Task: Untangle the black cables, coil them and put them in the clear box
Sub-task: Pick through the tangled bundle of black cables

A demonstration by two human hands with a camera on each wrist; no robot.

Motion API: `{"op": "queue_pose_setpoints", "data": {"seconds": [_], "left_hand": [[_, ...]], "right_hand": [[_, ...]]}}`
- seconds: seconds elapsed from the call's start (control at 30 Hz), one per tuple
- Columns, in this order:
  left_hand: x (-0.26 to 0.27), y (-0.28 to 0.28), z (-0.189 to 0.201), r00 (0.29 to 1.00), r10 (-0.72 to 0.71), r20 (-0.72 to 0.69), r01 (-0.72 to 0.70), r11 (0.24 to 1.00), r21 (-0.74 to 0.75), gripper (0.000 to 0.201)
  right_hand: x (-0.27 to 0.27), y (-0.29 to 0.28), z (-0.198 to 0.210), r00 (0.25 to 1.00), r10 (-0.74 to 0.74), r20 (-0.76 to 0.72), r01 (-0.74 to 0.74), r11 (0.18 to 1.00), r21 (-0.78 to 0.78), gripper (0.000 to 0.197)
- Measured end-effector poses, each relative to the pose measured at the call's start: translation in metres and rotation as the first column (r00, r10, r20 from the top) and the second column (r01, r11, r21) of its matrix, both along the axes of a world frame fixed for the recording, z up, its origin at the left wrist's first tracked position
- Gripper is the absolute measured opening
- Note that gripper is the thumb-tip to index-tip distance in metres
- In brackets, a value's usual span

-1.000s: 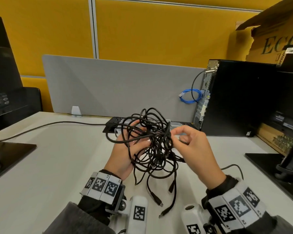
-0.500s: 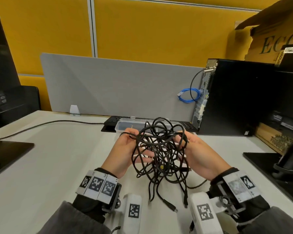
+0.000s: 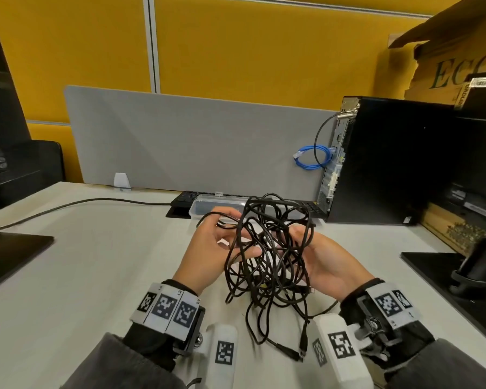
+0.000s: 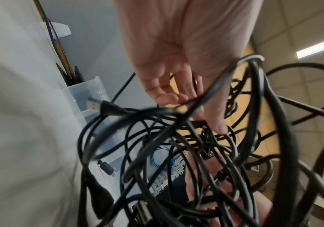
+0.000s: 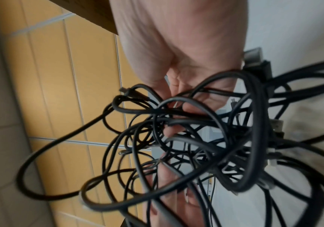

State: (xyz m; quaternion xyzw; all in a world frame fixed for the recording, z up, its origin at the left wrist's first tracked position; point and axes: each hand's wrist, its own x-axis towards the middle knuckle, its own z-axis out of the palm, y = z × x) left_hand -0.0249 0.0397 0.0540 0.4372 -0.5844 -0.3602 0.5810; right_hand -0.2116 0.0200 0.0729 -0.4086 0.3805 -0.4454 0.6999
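Note:
A tangle of black cables (image 3: 267, 265) hangs between my two hands above the white desk (image 3: 96, 276). My left hand (image 3: 208, 248) holds its left side, thumb laid over some strands and fingers curled behind them (image 4: 166, 95). My right hand (image 3: 328, 268) lies palm up on the right side, its fingers threaded into the loops (image 5: 192, 107). Two plug ends (image 3: 295, 355) dangle low, near my wrists. The clear box (image 3: 205, 204) stands open just beyond the hands; it looks empty, though the tangle hides part of it.
A black computer tower (image 3: 390, 161) with a blue cable (image 3: 312, 158) stands at the right rear. A keyboard (image 3: 183, 199) lies behind the box, under the grey divider (image 3: 194, 141). Monitor bases sit at left (image 3: 9, 248) and right (image 3: 446, 276). Another black lead (image 3: 82, 204) crosses the desk's left.
My right hand has stopped pinching the tangle from above and turned palm up under its right side. The bundle has sunk a little and turned between the hands.

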Motion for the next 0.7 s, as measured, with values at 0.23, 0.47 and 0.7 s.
{"op": "queue_pose_setpoints", "data": {"seconds": [0.23, 0.47, 0.7], "left_hand": [[0.003, -0.004, -0.006, 0.992, -0.061, 0.110, 0.060, 0.998, 0.017, 0.048], [0.006, -0.002, -0.002, 0.989, 0.004, 0.149, -0.001, 1.000, -0.025, 0.047], [0.006, -0.004, -0.004, 0.988, 0.150, 0.039, -0.149, 0.989, -0.016, 0.046]], "right_hand": [[0.001, -0.002, -0.002, 0.999, -0.039, 0.038, 0.036, 0.996, 0.084, 0.018], [0.003, -0.004, -0.003, 0.982, -0.005, -0.190, -0.003, 0.999, -0.045, 0.017], [-0.020, -0.008, 0.002, 0.819, -0.213, -0.533, 0.036, 0.946, -0.323, 0.008]]}}
